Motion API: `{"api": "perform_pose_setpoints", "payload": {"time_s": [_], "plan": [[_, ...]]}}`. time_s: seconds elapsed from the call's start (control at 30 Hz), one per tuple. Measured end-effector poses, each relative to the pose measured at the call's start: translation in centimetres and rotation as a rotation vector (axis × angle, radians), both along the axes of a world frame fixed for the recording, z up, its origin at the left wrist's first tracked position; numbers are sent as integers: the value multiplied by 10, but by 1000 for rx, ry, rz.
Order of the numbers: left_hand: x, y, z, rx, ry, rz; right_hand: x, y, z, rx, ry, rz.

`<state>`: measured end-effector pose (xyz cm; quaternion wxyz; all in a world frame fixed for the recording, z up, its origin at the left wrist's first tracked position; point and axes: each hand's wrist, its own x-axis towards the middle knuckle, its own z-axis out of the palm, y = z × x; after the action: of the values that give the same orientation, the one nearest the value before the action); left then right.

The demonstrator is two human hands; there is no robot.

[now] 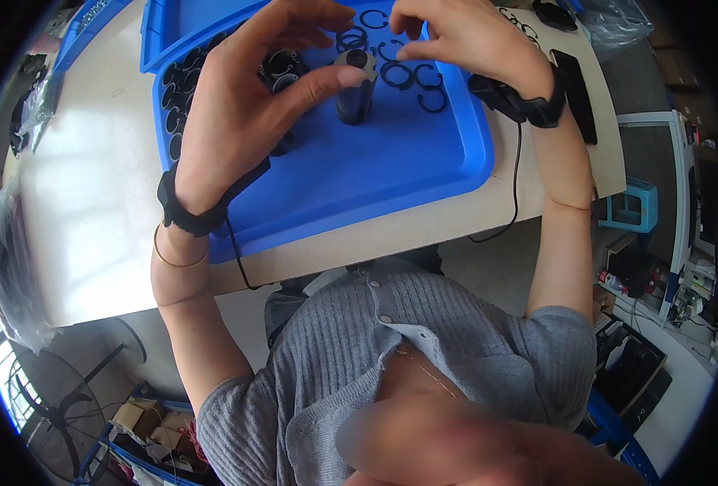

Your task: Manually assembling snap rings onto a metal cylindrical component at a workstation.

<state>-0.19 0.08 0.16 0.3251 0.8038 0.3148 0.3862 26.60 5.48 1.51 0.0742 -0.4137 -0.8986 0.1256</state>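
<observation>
Left grip (237, 97), upper left of centre in the frame: open, fingers apart from the thumb. Its thumb tip overlaps the top of the cylinder (354, 105); contact cannot be confirmed. Right grip (476, 49), upper right: open and half-curled, nothing seen between thumb and forefinger. The cylinder stands upright at upper centre, in the blue tray (375, 166) on the tabletop (92, 178). Black split rings (412, 78) lie in the tray to its right; more black parts (174, 121) line the tray's left side.

Step in hand (judgement): handling of the rings at the cylinder, with both grips poised about its top. The next move seems to call for a steady cylinder, a single ring taken by its edge, and a thumb clear of the cylinder's mouth.

Markings: no brand, label or writing is legible on the cylinder, rings or tray.
</observation>
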Motion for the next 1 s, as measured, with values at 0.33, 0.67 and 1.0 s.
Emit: {"api": "perform_pose_setpoints", "payload": {"time_s": [0.33,0.67,1.0], "plan": [[0,-1,2,14,31,14,-6,2,-50,47,-101,167],[0,-1,1,2,41,7,-1,8,-63,106,-61,188],[0,-3,1,-11,26,6,-5,8,-18,-203,-51,96]]}}
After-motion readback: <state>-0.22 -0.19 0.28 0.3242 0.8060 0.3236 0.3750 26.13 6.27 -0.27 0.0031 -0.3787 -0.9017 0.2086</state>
